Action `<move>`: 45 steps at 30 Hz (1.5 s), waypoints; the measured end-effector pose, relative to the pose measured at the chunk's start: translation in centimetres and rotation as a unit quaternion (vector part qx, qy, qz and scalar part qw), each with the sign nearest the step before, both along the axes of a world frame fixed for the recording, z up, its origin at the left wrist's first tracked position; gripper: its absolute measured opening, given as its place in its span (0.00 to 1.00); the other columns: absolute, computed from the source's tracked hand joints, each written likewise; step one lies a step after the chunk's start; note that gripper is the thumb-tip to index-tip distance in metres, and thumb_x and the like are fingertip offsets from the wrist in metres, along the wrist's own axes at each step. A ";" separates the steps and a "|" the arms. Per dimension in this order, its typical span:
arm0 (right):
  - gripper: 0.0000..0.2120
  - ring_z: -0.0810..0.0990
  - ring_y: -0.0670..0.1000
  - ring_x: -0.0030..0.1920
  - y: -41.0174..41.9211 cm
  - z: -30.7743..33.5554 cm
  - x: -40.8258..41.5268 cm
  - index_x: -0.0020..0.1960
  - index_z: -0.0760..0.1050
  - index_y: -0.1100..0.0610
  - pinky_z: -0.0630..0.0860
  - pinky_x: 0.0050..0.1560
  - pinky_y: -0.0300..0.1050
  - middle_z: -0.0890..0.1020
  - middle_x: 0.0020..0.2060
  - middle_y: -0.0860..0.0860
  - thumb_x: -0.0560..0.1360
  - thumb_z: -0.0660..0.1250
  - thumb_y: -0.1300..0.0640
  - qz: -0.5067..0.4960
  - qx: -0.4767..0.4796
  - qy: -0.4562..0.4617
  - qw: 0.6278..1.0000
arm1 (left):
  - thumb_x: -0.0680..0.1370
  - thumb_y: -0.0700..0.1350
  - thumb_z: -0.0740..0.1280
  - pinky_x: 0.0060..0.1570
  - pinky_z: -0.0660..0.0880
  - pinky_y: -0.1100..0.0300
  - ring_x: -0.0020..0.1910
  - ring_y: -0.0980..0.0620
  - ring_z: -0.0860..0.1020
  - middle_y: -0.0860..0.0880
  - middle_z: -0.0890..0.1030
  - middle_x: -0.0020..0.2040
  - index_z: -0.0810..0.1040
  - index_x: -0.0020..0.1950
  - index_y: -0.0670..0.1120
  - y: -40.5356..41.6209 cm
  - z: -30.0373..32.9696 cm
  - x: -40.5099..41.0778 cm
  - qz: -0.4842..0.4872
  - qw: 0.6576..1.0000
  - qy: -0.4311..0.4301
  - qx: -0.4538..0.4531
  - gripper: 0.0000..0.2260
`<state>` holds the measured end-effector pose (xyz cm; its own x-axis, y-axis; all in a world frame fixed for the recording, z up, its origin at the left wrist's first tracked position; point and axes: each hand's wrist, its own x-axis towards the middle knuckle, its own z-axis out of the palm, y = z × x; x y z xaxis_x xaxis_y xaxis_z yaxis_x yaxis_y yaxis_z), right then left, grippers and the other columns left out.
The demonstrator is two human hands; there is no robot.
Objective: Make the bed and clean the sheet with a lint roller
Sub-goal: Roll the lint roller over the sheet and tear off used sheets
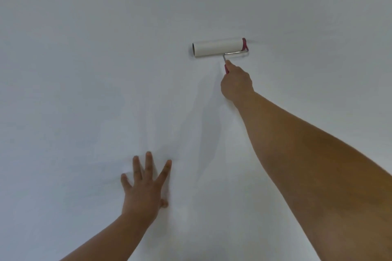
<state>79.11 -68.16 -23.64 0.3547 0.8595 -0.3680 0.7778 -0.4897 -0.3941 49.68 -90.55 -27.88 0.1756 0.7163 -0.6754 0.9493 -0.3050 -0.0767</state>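
Item: white cylindrical lint roller with pink handle (pixel 218 47), upper right of centre, on plain white bed sheet (pixel 84 70). Light, rigid; right hand (pixel 236 82) gripped the handle. Left hand (pixel 144 186) flat, fingers spread, pressing the soft sheet.

One lint roller (pixel 218 47), one white sheet (pixel 84 70), and two hands: left (pixel 144 188), right (pixel 236 82).

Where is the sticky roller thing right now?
In the head view, the lint roller lies on the white sheet, up and right of centre, its handle gripped by the right hand.
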 end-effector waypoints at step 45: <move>0.33 0.78 0.41 0.37 -49.6 8.5 -13.8 0.72 0.37 0.26 0.71 0.35 0.33 0.75 0.39 0.42 0.82 0.57 0.47 -0.109 -0.248 0.023 0.962 | 0.76 0.66 0.63 0.76 0.54 0.43 0.80 0.47 0.43 0.51 0.42 0.81 0.42 0.80 0.61 -0.8 8.2 -18.9 -0.087 0.992 -0.046 -0.075 0.40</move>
